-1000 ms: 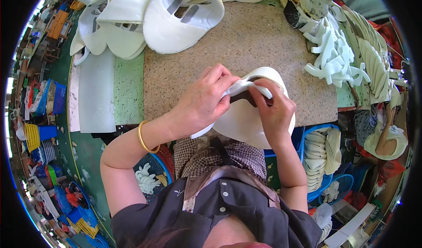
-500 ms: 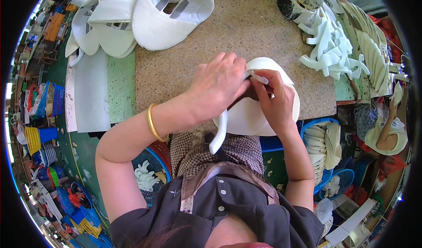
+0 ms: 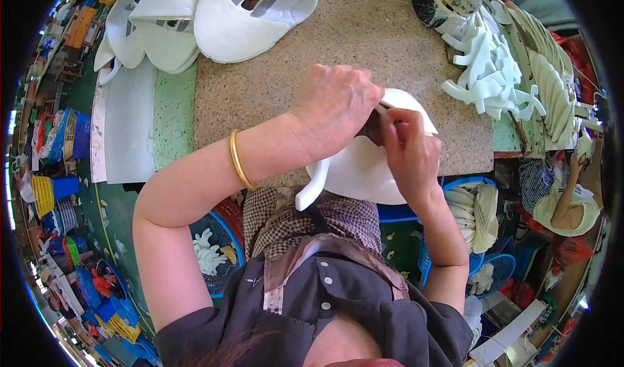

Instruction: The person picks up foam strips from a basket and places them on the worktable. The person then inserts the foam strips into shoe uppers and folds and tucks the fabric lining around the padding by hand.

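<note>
From me: speckled brown flat board (image 3: 279, 94), twelve o'clock; hollow white rounded shell (image 3: 367, 172) over its near edge. Curved white foam-like strips (image 3: 484, 68), one o'clock; slotted white padded shells (image 3: 224, 32), eleven.

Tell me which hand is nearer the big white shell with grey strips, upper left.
Left. The left hand is below and right of the shell, apart from it; the right hand is lower and farther right.
</note>
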### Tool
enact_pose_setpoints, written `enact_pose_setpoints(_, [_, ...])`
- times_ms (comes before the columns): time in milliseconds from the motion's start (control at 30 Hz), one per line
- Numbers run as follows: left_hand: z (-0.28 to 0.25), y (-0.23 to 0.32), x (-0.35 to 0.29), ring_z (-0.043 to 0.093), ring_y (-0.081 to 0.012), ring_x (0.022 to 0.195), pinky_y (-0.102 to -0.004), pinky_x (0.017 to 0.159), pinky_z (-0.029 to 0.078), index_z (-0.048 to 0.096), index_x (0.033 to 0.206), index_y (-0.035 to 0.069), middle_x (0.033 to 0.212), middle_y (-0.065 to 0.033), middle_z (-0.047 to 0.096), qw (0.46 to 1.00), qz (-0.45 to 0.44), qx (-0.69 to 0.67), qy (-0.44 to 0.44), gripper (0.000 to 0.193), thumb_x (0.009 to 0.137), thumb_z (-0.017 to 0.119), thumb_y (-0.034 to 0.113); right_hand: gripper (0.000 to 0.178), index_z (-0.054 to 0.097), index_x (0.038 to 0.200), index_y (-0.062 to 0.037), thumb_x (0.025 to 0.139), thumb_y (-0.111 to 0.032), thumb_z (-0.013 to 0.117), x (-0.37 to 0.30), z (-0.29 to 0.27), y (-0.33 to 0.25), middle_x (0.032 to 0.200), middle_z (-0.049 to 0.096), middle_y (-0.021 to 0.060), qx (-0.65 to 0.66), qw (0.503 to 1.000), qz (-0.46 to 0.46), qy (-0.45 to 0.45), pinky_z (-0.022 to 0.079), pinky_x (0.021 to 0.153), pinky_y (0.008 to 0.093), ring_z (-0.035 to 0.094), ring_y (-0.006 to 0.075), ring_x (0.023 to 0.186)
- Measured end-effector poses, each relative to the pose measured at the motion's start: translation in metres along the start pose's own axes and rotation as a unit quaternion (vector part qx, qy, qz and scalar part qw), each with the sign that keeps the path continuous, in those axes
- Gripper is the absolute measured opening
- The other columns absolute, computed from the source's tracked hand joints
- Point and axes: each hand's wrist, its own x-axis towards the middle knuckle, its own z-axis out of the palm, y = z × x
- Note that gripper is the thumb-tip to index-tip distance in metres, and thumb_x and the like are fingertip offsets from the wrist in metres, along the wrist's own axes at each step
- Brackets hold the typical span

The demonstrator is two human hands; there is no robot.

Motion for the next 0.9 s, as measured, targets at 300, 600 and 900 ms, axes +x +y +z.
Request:
enact_pose_setpoints(300, [0.003, -0.002, 0.005, 0.063, -0.0196, 0.075, -0.0321, 0.059, 0.052, 0.064, 0.105, 0.018, 0.074, -0.0041, 0.055, 0.998, 0.041, -0.024, 0.031, 0.027, 0.079, 0.056, 0.015, 0.018, 0.053, 0.089, -0.0083, 0.083, -0.022, 0.064, 0.012, -0.010, 0.008, 0.058, 0.061, 0.0066, -0.107, 0.991, 0.046, 0.063, 0.043, 0.042, 0.0291, 0.060, 0.0190, 0.046])
enact_pose_setpoints(600, [-0.025, -0.108, 0.024, 0.056, -0.0087, 0.067, -0.0221, 0.058, 0.049, 0.059, 0.108, 0.003, 0.074, 0.0001, 0.055, 0.817, -0.145, -0.522, 0.201, 0.028, 0.094, 0.049, 0.026, 0.053, 0.062, 0.060, -0.0051, 0.083, -0.052, 0.053, 0.057, -0.056, 0.003, 0.056, 0.057, 0.0148, -0.162, 0.965, 0.101, -0.179, 0.043, 0.051, 0.0420, 0.058, 0.0337, 0.053])
enact_pose_setpoints(900, [0.054, -0.009, -0.056, 0.044, -0.0269, 0.117, -0.0385, 0.097, 0.039, 0.030, 0.130, -0.002, 0.126, -0.0190, 0.041, 0.917, -0.191, -0.261, 0.232, 0.064, 0.076, 0.063, 0.006, 0.035, 0.058, 0.103, -0.0057, 0.080, -0.030, 0.067, 0.092, 0.011, -0.007, 0.100, 0.062, 0.0134, 0.083, 0.986, -0.023, -0.143, 0.049, 0.074, 0.0360, 0.061, 0.0276, 0.090])
